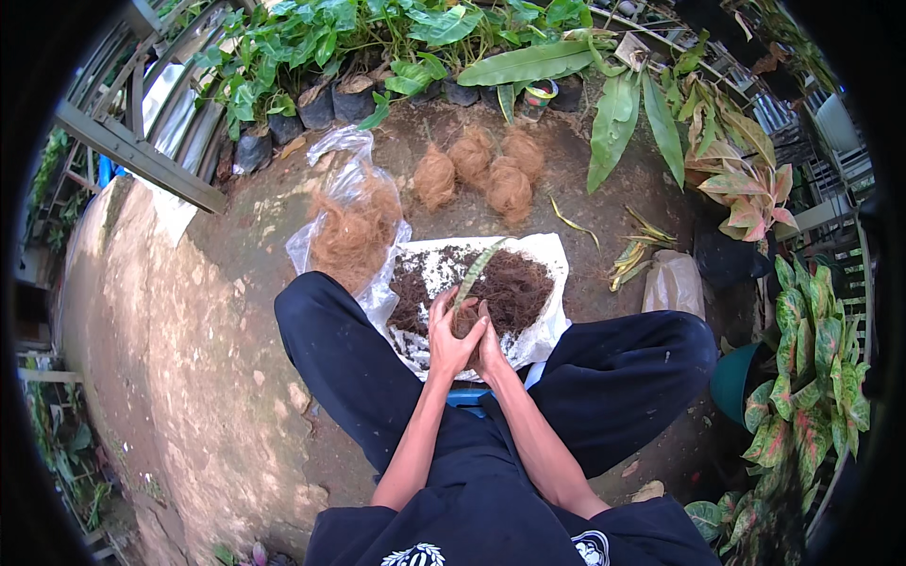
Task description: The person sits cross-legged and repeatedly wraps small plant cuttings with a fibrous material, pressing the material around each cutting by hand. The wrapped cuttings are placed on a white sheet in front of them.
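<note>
Both my left hand (451,339) and my right hand (490,348) are cupped around a brown ball of growing medium (464,320), from which a long striped leaf (477,269) rises. They are over a white sack (554,256) bearing dark, fibrous potting mix (520,286). To the upper left of the hands, a clear plastic bag (402,233) holds loose coconut fibre (354,237). Beyond the sack, several fibre-wrapped balls (508,187) lie together on the ground. How the fingers meet beneath the ball is hidden.
Potted green plants (304,42) in black bags line the far edge. Cut yellow-green leaves (632,260) and a crumpled plastic bag (674,283) lie to the right. A teal pot (732,382) and variegated plants (814,361) stand beyond the right knee. A metal frame (141,156) is at upper left.
</note>
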### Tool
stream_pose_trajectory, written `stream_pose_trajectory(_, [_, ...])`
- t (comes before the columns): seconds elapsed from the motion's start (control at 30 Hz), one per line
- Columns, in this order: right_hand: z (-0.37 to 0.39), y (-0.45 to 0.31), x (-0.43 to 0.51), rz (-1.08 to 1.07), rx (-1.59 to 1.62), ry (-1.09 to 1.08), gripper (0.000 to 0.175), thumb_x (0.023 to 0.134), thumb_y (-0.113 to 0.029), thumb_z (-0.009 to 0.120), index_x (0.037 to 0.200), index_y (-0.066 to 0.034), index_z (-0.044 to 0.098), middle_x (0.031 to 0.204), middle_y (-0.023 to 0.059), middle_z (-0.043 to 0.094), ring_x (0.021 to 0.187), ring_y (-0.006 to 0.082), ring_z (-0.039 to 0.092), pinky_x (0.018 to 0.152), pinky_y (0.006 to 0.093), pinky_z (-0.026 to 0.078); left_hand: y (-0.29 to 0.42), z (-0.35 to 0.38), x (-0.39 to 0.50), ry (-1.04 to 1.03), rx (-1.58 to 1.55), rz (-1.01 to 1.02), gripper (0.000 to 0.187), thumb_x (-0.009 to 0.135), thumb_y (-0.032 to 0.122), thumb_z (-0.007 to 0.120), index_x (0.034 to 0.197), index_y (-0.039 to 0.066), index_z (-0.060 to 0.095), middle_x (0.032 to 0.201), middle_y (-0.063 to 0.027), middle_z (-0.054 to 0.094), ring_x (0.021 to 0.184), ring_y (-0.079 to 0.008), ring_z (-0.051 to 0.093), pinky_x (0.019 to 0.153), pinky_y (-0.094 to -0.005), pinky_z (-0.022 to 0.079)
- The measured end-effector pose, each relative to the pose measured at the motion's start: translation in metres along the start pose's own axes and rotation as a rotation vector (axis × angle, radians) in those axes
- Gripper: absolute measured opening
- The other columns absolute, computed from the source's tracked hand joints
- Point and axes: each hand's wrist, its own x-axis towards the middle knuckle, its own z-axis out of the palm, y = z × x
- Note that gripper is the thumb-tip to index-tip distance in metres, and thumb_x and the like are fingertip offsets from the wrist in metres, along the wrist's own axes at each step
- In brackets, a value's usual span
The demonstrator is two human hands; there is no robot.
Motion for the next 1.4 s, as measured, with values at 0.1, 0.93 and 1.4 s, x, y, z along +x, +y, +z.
stream_pose_trajectory(0.1, [0.002,0.000,0.003,-0.068,0.033,0.086,0.054,0.098,-0.057,0.042,0.138,-0.0201,0.047,0.111,0.0052,0.058,0.099,0.0189,0.059,0.091,0.0384,0.050,0.006,0.003,-0.004,-0.139,-0.250,-0.294,0.033,0.075,0.023,0.075,0.096,-0.002,0.070,0.095,-0.0198,0.070,0.092,-0.0238,0.069,0.078,-0.0368,0.052])
stream_pose_trajectory(0.93, [-0.008,-0.004,-0.006,0.083,0.150,0.080,0.070,0.090,-0.070,0.044,0.111,-0.0060,0.061,0.102,0.0093,0.066,0.095,0.0234,0.065,0.088,0.0411,0.053,0.006,0.009,-0.005,-0.030,0.255,0.294,0.028,0.074,0.021,0.071,0.099,0.009,0.071,0.107,-0.0069,0.069,0.116,-0.0293,0.057,0.099,-0.0451,0.035])
stream_pose_trajectory(1.4, [-0.003,0.000,0.005,0.152,0.099,-0.001,0.071,0.090,-0.073,0.039,0.135,-0.0178,0.043,0.126,0.0078,0.055,0.117,0.0222,0.054,0.097,0.0419,0.045,-0.026,0.022,-0.002,0.089,-0.315,-0.396,0.013,0.083,0.002,0.058,0.095,0.000,0.064,0.085,-0.0100,0.071,0.078,-0.0167,0.068,0.073,-0.0312,0.052])
